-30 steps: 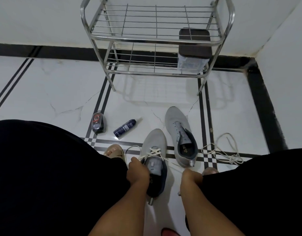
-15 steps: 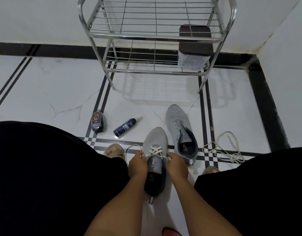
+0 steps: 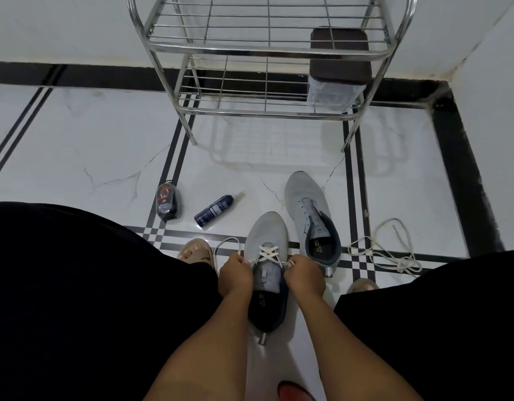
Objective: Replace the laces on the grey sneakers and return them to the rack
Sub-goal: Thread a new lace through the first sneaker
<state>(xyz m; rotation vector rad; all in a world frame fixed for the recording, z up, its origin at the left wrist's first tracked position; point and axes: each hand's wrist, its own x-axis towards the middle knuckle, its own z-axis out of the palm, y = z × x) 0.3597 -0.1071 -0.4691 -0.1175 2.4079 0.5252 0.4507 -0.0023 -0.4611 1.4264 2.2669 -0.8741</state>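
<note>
With the left hand (image 3: 235, 273) and right hand (image 3: 303, 273) each pinching an end of the lace (image 3: 268, 252) on the near sneaker (image 3: 266, 235) on the floor, pull both ends evenly before threading the next eyelets.

Floor before rack (image 3: 267, 50): bare tile between its front legs and the unlaced sneaker (image 3: 309, 215)
Left flank: polish container (image 3: 168, 204) and spray bottle (image 3: 213, 210) lie near each other, bare tile beyond
Right flank: loose lace (image 3: 386, 253) sprawls across the tile
Lower shelf: lidded box (image 3: 338, 68) fills the right end, remainder open
Near side: black-clad knees (image 3: 85, 285) wall in the laced sneaker (image 3: 266, 238)
</note>
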